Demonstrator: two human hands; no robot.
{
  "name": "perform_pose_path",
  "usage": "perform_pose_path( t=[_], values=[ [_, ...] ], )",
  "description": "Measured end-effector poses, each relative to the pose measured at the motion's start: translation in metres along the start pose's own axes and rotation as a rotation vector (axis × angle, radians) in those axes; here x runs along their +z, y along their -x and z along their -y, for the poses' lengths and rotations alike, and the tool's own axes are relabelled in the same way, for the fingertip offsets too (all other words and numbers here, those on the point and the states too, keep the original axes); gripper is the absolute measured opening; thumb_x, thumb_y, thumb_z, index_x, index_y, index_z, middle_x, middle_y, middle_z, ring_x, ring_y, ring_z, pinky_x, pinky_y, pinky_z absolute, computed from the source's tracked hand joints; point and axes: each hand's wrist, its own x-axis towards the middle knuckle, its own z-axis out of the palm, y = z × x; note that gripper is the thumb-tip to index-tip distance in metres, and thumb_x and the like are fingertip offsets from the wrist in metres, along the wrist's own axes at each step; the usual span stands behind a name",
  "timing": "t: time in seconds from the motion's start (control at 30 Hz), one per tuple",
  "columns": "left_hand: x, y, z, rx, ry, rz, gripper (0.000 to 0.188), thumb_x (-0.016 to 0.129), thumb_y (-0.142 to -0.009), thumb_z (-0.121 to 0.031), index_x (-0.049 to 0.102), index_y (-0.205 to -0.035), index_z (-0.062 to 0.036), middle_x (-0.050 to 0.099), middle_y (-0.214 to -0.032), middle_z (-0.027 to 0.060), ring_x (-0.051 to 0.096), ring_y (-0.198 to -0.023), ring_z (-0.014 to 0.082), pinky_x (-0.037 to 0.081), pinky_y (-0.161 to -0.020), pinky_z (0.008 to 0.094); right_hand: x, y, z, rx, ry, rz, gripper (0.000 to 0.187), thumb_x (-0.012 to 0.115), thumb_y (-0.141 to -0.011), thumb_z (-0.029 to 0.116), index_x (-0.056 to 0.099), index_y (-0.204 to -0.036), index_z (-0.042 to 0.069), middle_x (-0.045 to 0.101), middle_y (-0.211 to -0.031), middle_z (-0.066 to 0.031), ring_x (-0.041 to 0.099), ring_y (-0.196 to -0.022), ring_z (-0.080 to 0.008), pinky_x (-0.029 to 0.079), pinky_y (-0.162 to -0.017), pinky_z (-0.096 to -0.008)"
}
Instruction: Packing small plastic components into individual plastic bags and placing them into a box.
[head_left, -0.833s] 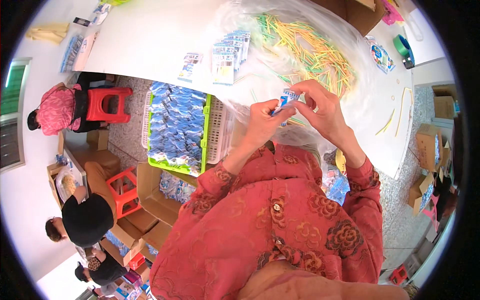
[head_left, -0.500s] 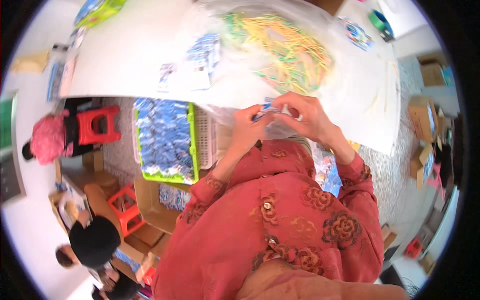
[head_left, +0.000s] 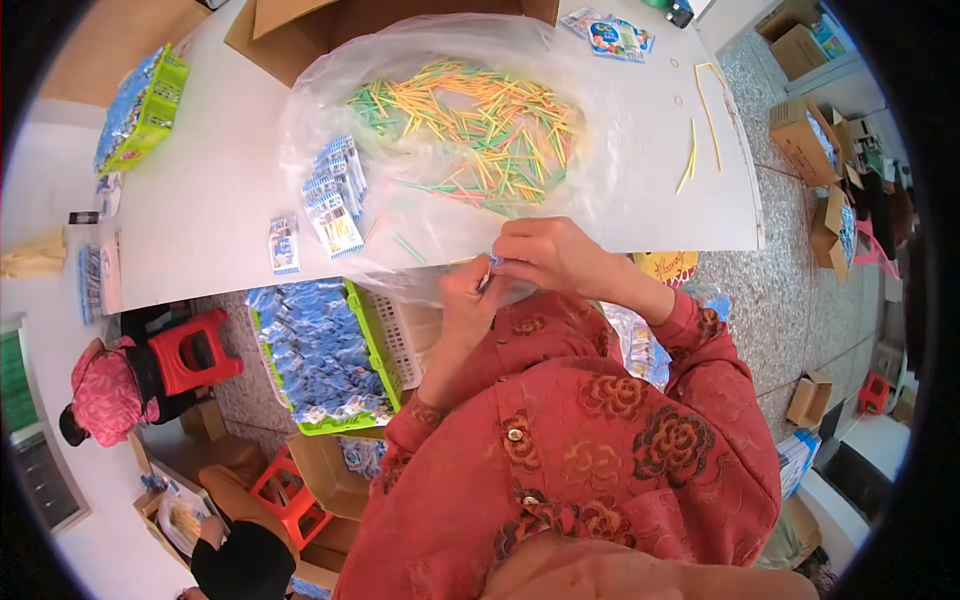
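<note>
Both hands meet at the table's front edge. My left hand [head_left: 466, 292] and my right hand [head_left: 552, 258] are closed with their fingertips together on a small blue-and-white packet [head_left: 495, 261]; most of it is hidden by the fingers. Just beyond them, a heap of thin yellow, green and pink sticks [head_left: 510, 140] lies on a spread-out clear plastic bag [head_left: 305, 100]. Left of the heap, several blue-and-white packets [head_left: 335, 190] overlap in a fanned pile. A single packet [head_left: 284, 245] lies closer to the edge.
Below the table, a green crate [head_left: 375, 345] holds many blue packets. A cardboard box [head_left: 270, 40] and another green basket [head_left: 155, 120] stand on the white table [head_left: 190, 220]. More packets [head_left: 618, 40] lie far right. Red stools [head_left: 195, 350] and other people [head_left: 110, 390] are at left.
The view has shifted, bringing more of the table's far side into sight. My hands stay together around the packet, less of which shows now.
</note>
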Motion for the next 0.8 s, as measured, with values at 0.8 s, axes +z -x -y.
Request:
perform_pose_path(
  t=[0.8],
  values=[
    [-0.026,-0.009,0.0,-0.074,0.272,-0.192,0.014,0.064,-0.08,-0.009,0.064,-0.089,0.0014,0.061,-0.069,-0.0017,0.049,-0.062,0.002,0.042,-0.055,0.0202,-0.069,-0.022,-0.168,0.503,0.788,0.001,0.033,0.051,-0.078,0.002,0.043,-0.11,0.004,0.055,-0.1,-0.0154,0.059,-0.084,-0.03,0.049,-0.064,-0.0384]
  ],
)
